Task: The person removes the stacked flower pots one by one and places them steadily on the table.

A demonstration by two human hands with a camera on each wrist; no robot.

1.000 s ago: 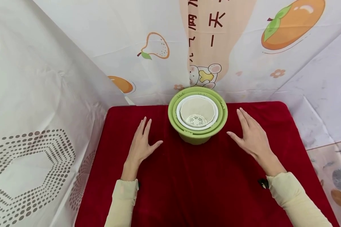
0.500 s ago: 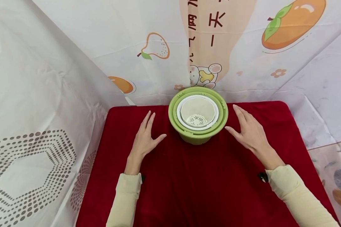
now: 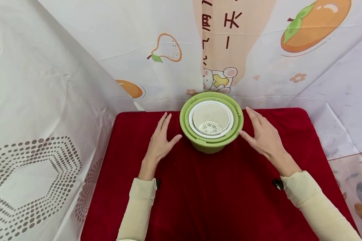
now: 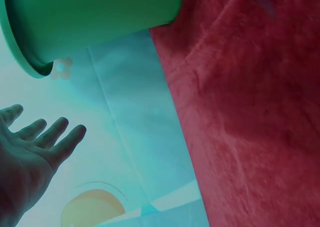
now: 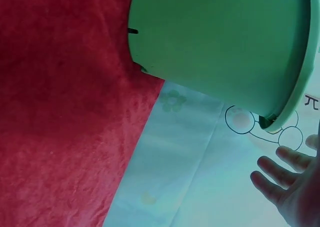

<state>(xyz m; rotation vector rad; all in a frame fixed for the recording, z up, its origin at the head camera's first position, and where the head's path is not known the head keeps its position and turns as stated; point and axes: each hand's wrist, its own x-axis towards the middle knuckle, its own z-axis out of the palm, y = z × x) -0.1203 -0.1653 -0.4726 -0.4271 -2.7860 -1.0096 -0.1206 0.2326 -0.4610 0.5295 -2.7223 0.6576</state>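
A nested stack of round pots stands at the back of the table in the head view. Its outside is a green pot point(image 3: 208, 148), with another green rim inside it, then a white pot point(image 3: 192, 119) and a cream pot point(image 3: 212, 113) with a holed bottom innermost. Left of the stack is my left hand point(image 3: 160, 142), fingers extended and thumb spread, a small gap from the rim. On the other side my right hand point(image 3: 263, 137) has its fingers extended; its thumb tip is close to the green rim, and contact cannot be told. Both wrist views show the green pot's side beyond the fingers.
A red cloth point(image 3: 205, 194) covers the table. Right behind the stack hangs a white printed curtain point(image 3: 132, 40) with fruit pictures. Another pale curtain point(image 3: 48, 110) hangs along the left side.
My left hand has moved right and slightly up toward the pots. My right hand has moved a little left toward the rim. The stack stays in place.
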